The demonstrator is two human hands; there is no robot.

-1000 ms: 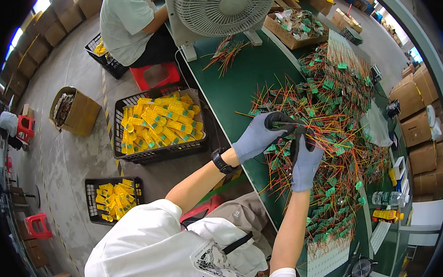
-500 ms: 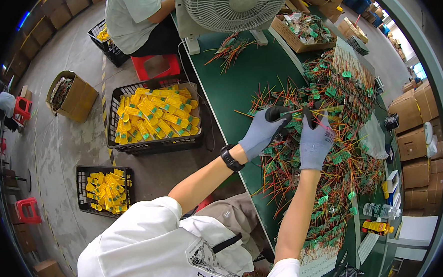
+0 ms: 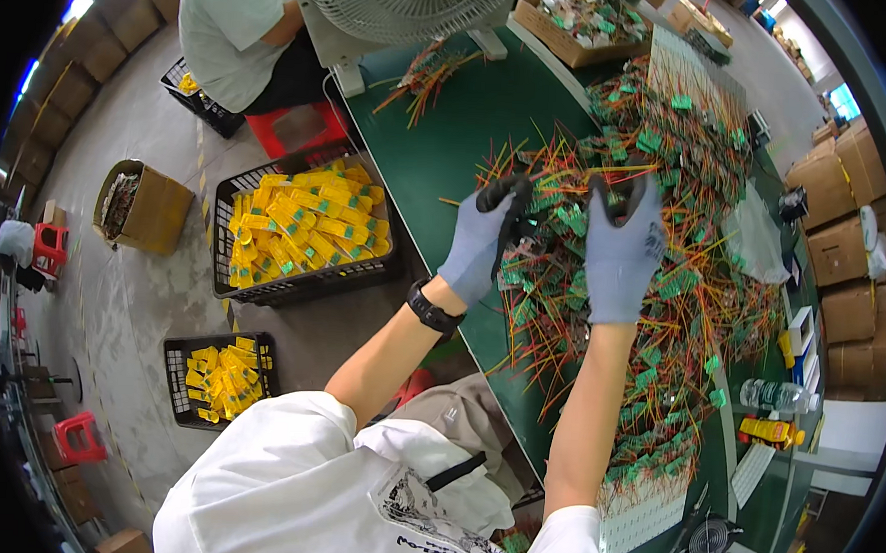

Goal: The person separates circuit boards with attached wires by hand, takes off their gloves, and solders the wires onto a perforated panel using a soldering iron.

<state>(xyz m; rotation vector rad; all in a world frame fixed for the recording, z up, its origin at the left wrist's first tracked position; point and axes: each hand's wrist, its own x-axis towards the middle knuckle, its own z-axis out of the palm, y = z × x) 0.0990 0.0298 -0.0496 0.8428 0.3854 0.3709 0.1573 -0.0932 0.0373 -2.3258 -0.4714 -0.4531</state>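
Note:
My left hand (image 3: 483,234), in a grey glove with black fingertips, is at the left edge of a heap of small green circuit boards with red and yellow wires (image 3: 553,272). Its fingers are curled together, and what they hold is hidden. Over the middle of the heap is my right hand (image 3: 625,248), gloved the same way. Thumb and fingers of that hand close on some yellow and orange wires (image 3: 617,169), which stick out sideways above the fingertips. A gap separates the two hands.
A fan (image 3: 407,4) stands at the table's far end beside a small wire bundle (image 3: 428,75). Black crates (image 3: 302,294) of yellow parts sit on the floor at left. A carton (image 3: 585,49) of boards, a bottle (image 3: 777,396) and a seated co-worker (image 3: 230,35) are around.
My hands have moved apart: the left one went left and toward me, away from the wires it met. The right shifted slightly left. The whole view has also shifted a little.

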